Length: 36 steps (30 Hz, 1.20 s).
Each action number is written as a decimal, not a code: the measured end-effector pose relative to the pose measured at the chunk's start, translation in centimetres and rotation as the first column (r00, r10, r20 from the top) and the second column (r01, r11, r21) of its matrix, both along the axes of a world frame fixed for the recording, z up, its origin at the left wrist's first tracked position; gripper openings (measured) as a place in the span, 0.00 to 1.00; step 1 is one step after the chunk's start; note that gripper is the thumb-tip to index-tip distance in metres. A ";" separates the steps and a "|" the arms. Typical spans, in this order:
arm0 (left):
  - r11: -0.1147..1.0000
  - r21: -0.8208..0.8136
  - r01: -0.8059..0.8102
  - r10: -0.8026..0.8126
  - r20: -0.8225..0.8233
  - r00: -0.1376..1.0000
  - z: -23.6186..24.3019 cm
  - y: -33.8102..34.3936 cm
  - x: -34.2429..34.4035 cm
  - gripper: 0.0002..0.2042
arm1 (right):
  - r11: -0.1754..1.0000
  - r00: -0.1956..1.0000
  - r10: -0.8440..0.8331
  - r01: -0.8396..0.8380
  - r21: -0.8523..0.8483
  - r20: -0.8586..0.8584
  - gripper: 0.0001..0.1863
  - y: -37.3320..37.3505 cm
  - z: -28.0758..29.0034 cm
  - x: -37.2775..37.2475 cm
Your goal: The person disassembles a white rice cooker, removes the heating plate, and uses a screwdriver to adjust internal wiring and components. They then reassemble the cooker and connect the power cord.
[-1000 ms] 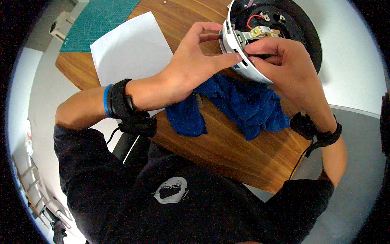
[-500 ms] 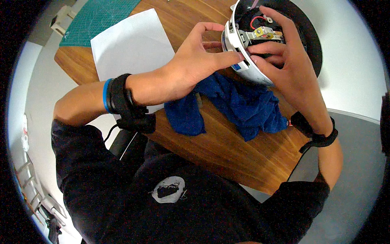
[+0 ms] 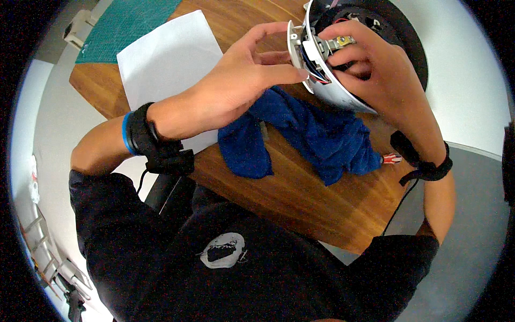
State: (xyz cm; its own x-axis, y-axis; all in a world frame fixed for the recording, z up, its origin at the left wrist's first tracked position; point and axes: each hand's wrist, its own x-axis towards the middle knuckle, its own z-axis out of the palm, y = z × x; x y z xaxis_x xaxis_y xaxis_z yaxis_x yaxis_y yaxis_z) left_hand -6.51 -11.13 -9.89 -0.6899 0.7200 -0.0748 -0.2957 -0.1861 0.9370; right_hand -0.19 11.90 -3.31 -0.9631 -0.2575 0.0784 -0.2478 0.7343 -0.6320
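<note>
A round white appliance housing lies on its side at the table's far right, its dark inside facing right. My left hand grips a white curved panel between thumb and fingers. This panel stands a little away from the housing wall, with thin coloured wires showing in the gap. My right hand reaches into the housing with bent fingers and holds it near its edge. A metal bracket with a yellow part shows beside those fingers; the fingertips are partly hidden.
A crumpled blue cloth lies on the wooden table below the housing. A red and white end of something pokes out at its right. White paper and a green cutting mat lie at the left.
My left hand has drawn the panel away from the housing, so the gap and wires now show. My right hand has moved left and closed more around the inner parts.
</note>
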 end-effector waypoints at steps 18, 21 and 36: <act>0.989 0.098 0.111 -0.121 0.106 0.987 -1.0 -1.3 -0.6 0.38 | 0.996 0.974 0.041 -0.022 0.089 -0.223 0.22 -0.3 -1.9 -0.4; 0.993 0.083 0.079 -0.088 0.117 0.989 -0.2 -1.0 0.0 0.38 | 0.998 0.979 0.011 0.001 0.059 -0.201 0.22 -0.6 -1.9 -0.2; 0.998 0.063 0.006 -0.007 0.018 1.000 -0.5 -0.3 0.9 0.39 | 0.998 0.968 0.027 -0.011 0.067 -0.248 0.22 -0.4 -2.4 0.4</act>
State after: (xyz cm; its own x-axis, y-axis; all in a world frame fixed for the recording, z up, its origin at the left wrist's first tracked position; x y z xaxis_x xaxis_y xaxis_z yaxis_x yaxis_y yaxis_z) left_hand -5.65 -11.47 -10.37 -0.6843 0.7280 -0.0416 -0.3140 -0.2427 0.9179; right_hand 0.22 11.45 -5.73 -0.9103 -0.2878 0.2974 -0.4054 0.7650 -0.5005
